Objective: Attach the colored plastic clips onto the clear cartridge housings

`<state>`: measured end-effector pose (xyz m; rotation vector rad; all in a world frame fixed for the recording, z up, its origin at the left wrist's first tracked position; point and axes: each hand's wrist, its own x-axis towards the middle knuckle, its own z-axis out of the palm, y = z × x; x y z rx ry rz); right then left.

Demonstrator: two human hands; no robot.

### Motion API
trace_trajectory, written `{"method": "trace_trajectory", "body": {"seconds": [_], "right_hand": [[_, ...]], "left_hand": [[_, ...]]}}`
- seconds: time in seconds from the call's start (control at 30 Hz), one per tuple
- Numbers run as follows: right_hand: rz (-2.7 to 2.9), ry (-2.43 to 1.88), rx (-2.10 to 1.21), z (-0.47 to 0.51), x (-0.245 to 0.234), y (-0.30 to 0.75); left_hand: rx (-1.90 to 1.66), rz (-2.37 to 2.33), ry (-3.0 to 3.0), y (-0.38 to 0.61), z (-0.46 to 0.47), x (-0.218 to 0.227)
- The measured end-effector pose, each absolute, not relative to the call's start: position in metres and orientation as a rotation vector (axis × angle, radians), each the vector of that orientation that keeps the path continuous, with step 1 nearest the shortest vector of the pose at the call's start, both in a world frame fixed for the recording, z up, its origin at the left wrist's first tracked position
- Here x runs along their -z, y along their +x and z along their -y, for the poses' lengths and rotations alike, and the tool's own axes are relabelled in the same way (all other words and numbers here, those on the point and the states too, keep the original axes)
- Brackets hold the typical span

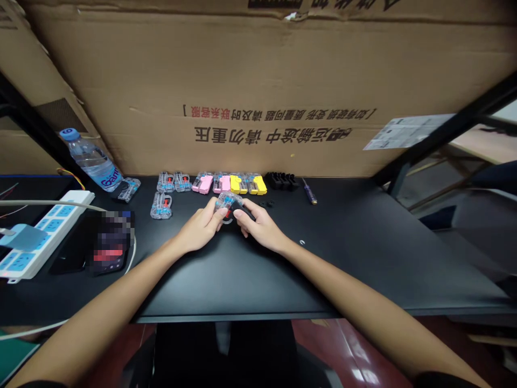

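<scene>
Clock centred on the gadget in my hands: just below nine, white power strip with blue socket panels (54,223), blue plug-in block (25,237) on it; between eight and nine, flat black slab (70,250), then black phone (110,264), screen pixelated. Between nine and ten, clear plastic bottle with blue cap and label (93,161), leaning back, a small transparent block (129,189) just beside its base. Nearer, around nine to ten, three transparent plastic units with red and blue insides (161,207), two at the back, one in front. My left hand (202,225) pinches the gadget's left end, thumb on top, fingers wrapped below. Two pink-and-clear units (203,184), ten to eleven. At centre, the transparent plastic gadget with blue and red inner parts (224,201), up off the black tabletop (250,280), between both hands. Two yellow-and-clear units (239,185), one to two. My right hand (262,223) pinches the right end, thumb against fingers; exact contact hidden. Three o'clock, tiny black pieces (270,204); two o'clock, row of black plastic parts (281,181). Four o'clock, small white bit (302,242). Three o'clock, purple-handled screwdriver (310,194). Brown cardboard sheet (161,70) across twelve, printing upside down; white paper label (407,132) on it toward two.
</scene>
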<state>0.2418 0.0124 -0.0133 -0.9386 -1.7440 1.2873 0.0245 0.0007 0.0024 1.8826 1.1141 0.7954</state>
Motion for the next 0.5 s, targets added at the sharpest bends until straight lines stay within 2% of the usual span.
{"method": "trace_trajectory", "body": {"seconds": [0.17, 0.3, 0.5], "right_hand": [[1.957, -0.95, -1.142, -0.019, 0.002, 0.256], [2.158, -0.877, -0.815, -0.022, -0.003, 0.268], [2.241, -0.686, -0.339, -0.023, 0.0, 0.277]], "left_hand": [[-0.76, -1.125, 1.959, 0.021, -0.001, -0.004], [-0.774, -1.159, 2.195, 0.013, -0.002, -0.007], [-1.194, -0.807, 2.525, 0.003, -0.012, -0.005]]}}
